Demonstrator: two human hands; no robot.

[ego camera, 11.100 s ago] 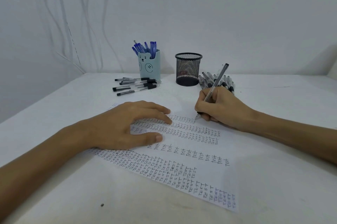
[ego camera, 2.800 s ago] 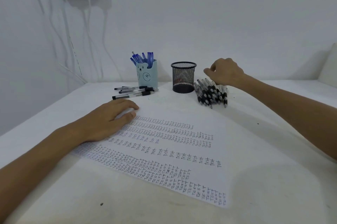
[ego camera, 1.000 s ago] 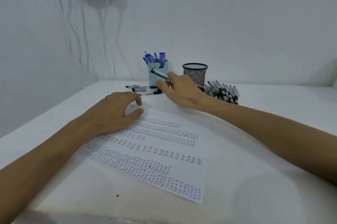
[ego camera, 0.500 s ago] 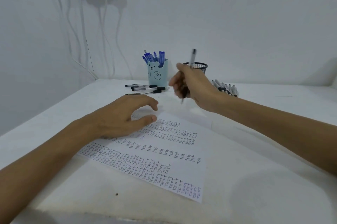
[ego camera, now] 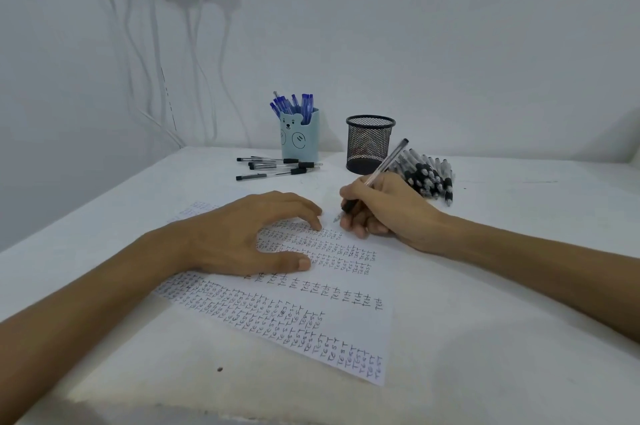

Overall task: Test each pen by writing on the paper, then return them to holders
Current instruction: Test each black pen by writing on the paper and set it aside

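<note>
A white sheet of paper point(ego camera: 346, 331) covered with rows of written "test" words lies on the table. My left hand point(ego camera: 249, 234) rests flat on its upper left part, fingers spread. My right hand point(ego camera: 384, 210) grips a clear black-ink pen point(ego camera: 388, 161) in a writing hold, its tip on the paper's top edge. A light blue bear holder point(ego camera: 300, 140) with several blue pens stands at the back. To its right is a black mesh holder point(ego camera: 369, 144).
Three black pens point(ego camera: 277, 168) lie loose in front of the bear holder. A pile of black pens point(ego camera: 429, 175) lies right of the mesh holder. Chargers and white cables point(ego camera: 194, 44) hang on the wall at upper left. The white table's front edge point(ego camera: 173, 414) is near.
My right hand took a pen from the loose ones near the bear holder, swung it upright and brought it down to the paper's top edge. My left hand shifted slightly on the sheet.
</note>
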